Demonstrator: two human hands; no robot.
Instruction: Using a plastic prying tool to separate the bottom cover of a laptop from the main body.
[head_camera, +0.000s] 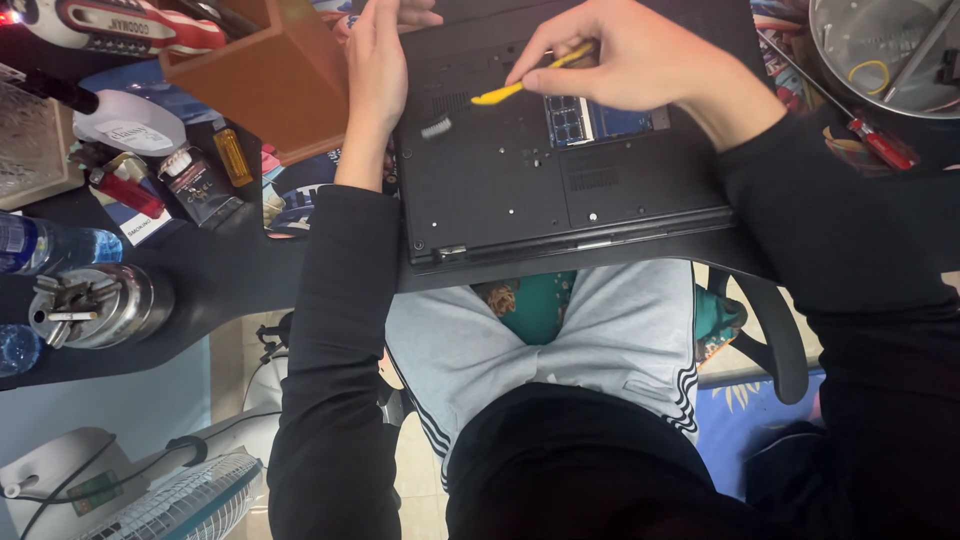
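Dark counter (230, 270) across the upper part of the view, near edge curving above the lap. Black laptop (560, 190) upside down at the counter's near edge, middle, its base panel up and an open bay showing blue memory boards (590, 120) toward the far side. Brown wooden box (270, 80) near the far left, just beside the laptop. Round metal bowl (880, 55) at the far right corner, a red-handled screwdriver (880, 145) by it. Metal cylinder (100, 305) holding bits at the left near edge, beside a clear water bottle (50, 245).

Left hand (375, 70) flat and open, fingers straight, pressed on the laptop's left far edge, holding nothing. Right hand (630, 55) curled, pinching a yellow plastic pry tool (520, 85) between thumb and fingers, tip down on the base panel just left of the open bay. Small grey piece (436, 127) lying on the panel below the tip.
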